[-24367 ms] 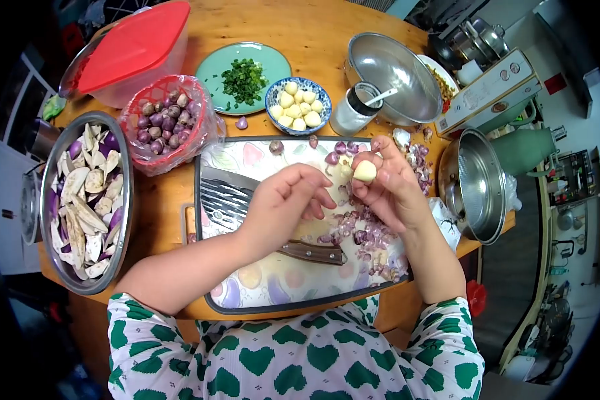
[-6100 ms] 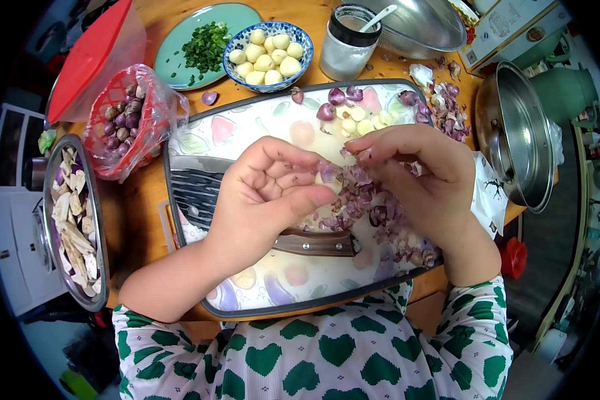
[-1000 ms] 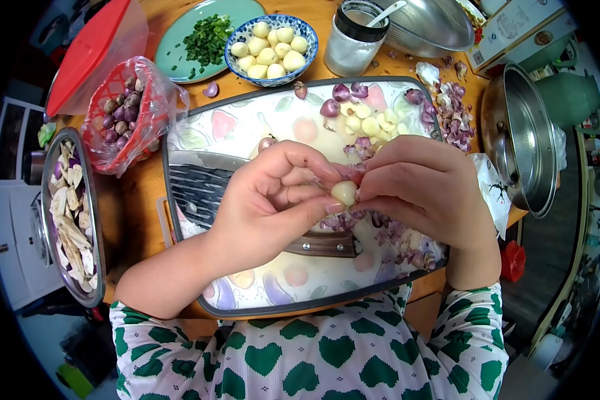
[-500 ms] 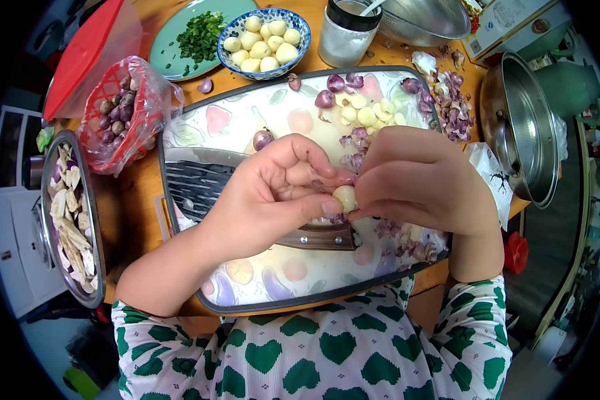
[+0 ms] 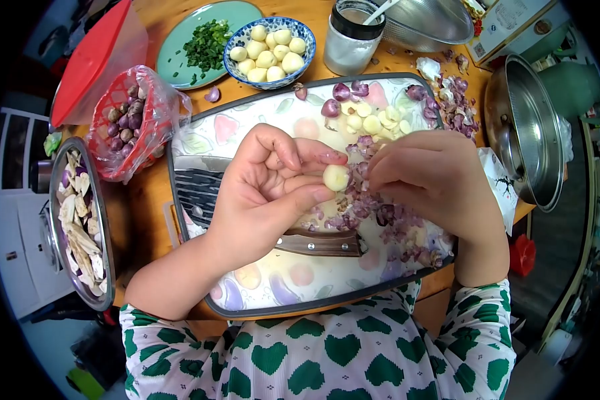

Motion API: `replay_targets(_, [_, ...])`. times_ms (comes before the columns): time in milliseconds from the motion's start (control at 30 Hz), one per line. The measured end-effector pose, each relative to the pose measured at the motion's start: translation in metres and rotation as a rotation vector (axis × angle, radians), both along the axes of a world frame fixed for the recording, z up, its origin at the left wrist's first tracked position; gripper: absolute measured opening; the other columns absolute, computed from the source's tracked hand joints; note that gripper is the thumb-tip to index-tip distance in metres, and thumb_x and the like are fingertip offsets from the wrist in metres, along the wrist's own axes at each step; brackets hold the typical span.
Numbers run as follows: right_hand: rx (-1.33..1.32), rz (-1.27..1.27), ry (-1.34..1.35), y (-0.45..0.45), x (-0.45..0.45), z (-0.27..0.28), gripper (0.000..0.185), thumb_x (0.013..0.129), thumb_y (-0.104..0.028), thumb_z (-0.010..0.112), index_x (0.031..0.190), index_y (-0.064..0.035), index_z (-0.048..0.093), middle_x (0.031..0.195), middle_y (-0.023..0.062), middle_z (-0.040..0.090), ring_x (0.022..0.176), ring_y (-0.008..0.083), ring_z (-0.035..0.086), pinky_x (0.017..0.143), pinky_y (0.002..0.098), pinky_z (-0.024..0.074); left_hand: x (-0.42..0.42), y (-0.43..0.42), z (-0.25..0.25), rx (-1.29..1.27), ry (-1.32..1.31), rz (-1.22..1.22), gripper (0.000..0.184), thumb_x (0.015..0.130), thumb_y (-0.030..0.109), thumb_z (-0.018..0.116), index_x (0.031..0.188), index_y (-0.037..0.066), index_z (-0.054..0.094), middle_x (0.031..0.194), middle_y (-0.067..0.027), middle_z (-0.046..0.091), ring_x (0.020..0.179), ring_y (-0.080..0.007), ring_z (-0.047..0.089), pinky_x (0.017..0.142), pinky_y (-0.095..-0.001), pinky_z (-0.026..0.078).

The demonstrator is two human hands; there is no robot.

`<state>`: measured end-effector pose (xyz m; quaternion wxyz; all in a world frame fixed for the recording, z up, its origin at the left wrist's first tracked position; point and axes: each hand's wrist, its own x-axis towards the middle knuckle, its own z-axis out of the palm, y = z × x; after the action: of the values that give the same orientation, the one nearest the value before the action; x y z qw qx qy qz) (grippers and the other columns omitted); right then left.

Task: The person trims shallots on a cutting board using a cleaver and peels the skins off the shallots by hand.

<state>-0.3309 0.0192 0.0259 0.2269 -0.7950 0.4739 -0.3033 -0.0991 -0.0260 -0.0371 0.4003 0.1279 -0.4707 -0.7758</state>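
Holds a small pale bulb (image 5: 336, 178) in the left hand (image 5: 260, 190), pinched between the thumb and 1 finger, up over the middle of the cutting board (image 5: 340, 275). Has the right hand (image 5: 440, 187) just beside the bulb, with a little gap between, fingers bent in. Cannot tell about anything inside the right grip, because of the hidden fingertips. Under and near the right hand, a messy heap of purple skins (image 5: 397, 233) on the board. Under the left hand, a big knife (image 5: 323, 244), lying flat, with a brown handle to the right and a dark blade partly covered by the hand. Near the top edge of the board, some shiny purple bulbs (image 5: 332, 107) and a bunch of pale pieces (image 5: 371, 124). Past that edge, a blue and white bowl (image 5: 308, 52) full of peeled bulbs (image 5: 267, 59), next to a green plate (image 5: 173, 57) with chopped greens (image 5: 207, 45) and a jar (image 5: 350, 50) with a spoon in it. Off to the left, a red basket (image 5: 103, 100) with more small bulbs (image 5: 128, 123) in it.
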Motion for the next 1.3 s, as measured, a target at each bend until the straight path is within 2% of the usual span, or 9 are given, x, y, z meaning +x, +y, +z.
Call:
replay_targets(133, [-0.008,-0.009,0.092,0.002,-0.002,-0.009,0.019,0.066,-0.003,0.08,0.084,-0.0057,0.072,0.076,0.007,0.07,0.071,0.0253,0.069,0.063,0.0342,0.0531,-0.001,0.001,0.002,0.019,-0.009,0.016,0.035,0.088,-0.019,0.054,0.104,0.007,0.039,0.122,-0.0198,0.059,0.115,-0.0209,0.063,0.096,-0.0291,0.054])
replay_targets(300, [-0.038,-0.003,0.108,0.002,-0.002,0.008,0.021,0.066,-0.006,0.083,0.085,-0.0065,0.073,0.077,0.0069,0.07,0.07,0.0244,0.068,0.061,0.0339,0.0517,-0.001,0.002,0.002,0.074,0.011,-0.004,0.037,0.086,-0.02,0.056,0.105,0.007,0.039,0.124,-0.0197,0.057,0.112,-0.0205,0.064,0.096,-0.0294,0.055])
replay_targets(500, [-0.128,-0.046,-0.147,0.001,0.015,-0.004,0.025,0.066,-0.009,0.086,0.086,-0.0069,0.071,0.083,0.006,0.07,0.075,0.0202,0.069,0.063,0.0297,0.0547,0.0,0.001,0.001,0.06,0.011,-0.055,0.038,0.085,-0.02,0.059,0.105,0.006,0.04,0.123,-0.0182,0.057,0.109,-0.0197,0.065,0.092,-0.0289,0.056])
replay_targets(600, [-0.122,0.001,-0.19,0.002,0.014,-0.01,0.017,0.074,-0.006,0.08,0.088,-0.0077,0.07,0.086,0.0061,0.067,0.074,0.0226,0.066,0.063,0.0314,0.0531,0.001,0.002,-0.001,0.059,0.004,-0.04,0.036,0.085,-0.019,0.06,0.105,0.005,0.041,0.121,-0.0176,0.057,0.108,-0.0199,0.065,0.092,-0.0291,0.056])
replay_targets(700, [-0.105,0.001,-0.179,0.001,0.012,-0.008,0.017,0.074,-0.006,0.079,0.088,-0.007,0.07,0.087,0.0059,0.067,0.075,0.023,0.067,0.063,0.0316,0.053,0.0,0.003,-0.001,0.057,0.024,-0.028,0.035,0.086,-0.019,0.059,0.105,0.005,0.042,0.12,-0.0173,0.058,0.107,-0.0199,0.066,0.092,-0.0294,0.056])
replay_targets(800, [-0.134,0.006,-0.156,0.001,0.011,-0.008,0.02,0.07,-0.007,0.084,0.085,-0.006,0.07,0.086,0.0076,0.069,0.075,0.019,0.069,0.062,0.0272,0.0546,-0.001,0.003,-0.001,0.051,0.028,-0.025,0.035,0.086,-0.02,0.059,0.105,0.005,0.042,0.12,-0.0169,0.058,0.108,-0.0199,0.065,0.092,-0.0295,0.056])
replay_targets(1100, [-0.214,0.064,-0.058,-0.002,0.008,-0.004,0.023,0.067,-0.007,0.085,0.083,-0.0049,0.07,0.087,0.0062,0.066,0.076,0.02,0.067,0.065,0.029,0.0544,0.0,0.003,-0.002,0.069,0.046,0.009,0.036,0.085,-0.02,0.059,0.105,0.006,0.042,0.12,-0.0154,0.058,0.11,-0.0205,0.065,0.093,-0.03,0.056])
replay_targets(1200, [-0.197,-0.028,-0.193,0.0,0.016,-0.007,0.018,0.075,-0.004,0.079,0.09,-0.0061,0.069,0.089,0.0062,0.065,0.079,0.0242,0.065,0.067,0.0322,0.0528,-0.001,0.003,-0.003,0.058,0.054,0.003,0.037,0.085,-0.02,0.06,0.105,0.006,0.042,0.119,-0.0152,0.058,0.11,-0.0205,0.064,0.093,-0.0301,0.056])
replay_targets(1300, [-0.178,0.063,-0.178,-0.002,0.012,-0.011,0.02,0.075,-0.006,0.079,0.093,-0.0062,0.069,0.09,0.0064,0.066,0.08,0.0242,0.066,0.067,0.0322,0.0536,-0.001,0.003,-0.001,0.053,0.042,-0.021,0.037,0.085,-0.02,0.06,0.105,0.005,0.042,0.118,-0.0153,0.057,0.109,-0.0209,0.065,0.092,-0.0307,0.057])
